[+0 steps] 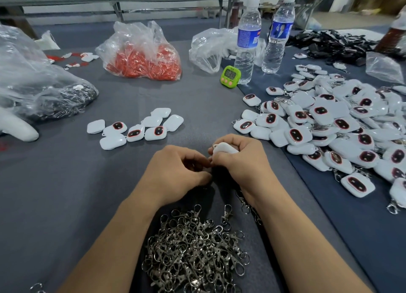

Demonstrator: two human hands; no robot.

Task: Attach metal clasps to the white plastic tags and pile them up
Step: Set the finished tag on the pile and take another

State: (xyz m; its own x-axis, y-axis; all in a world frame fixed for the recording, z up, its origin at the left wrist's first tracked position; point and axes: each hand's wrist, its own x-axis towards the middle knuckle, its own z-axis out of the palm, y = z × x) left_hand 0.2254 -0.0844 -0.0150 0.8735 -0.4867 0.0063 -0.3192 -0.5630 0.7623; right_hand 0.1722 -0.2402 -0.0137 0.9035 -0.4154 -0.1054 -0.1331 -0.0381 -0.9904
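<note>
My right hand point(239, 160) grips a white plastic tag point(225, 148) just above the grey cloth, its loop end turned toward my left hand point(175, 171). The left fingers are curled and pinch at that end; whatever they hold is hidden between the hands. A heap of metal clasps point(195, 253) lies between my forearms. Several loose white tags point(140, 127) lie to the upper left of my hands. A big pile of tags with clasps point(342, 130) covers the right side.
A bag of red pieces point(142, 55) and a clear bag point(208, 48) lie at the back. Two water bottles point(248, 37) and a green timer point(230, 76) stand behind the pile. Plastic-wrapped dark items point(44, 95) sit at the left, black straps point(334, 44) at far right.
</note>
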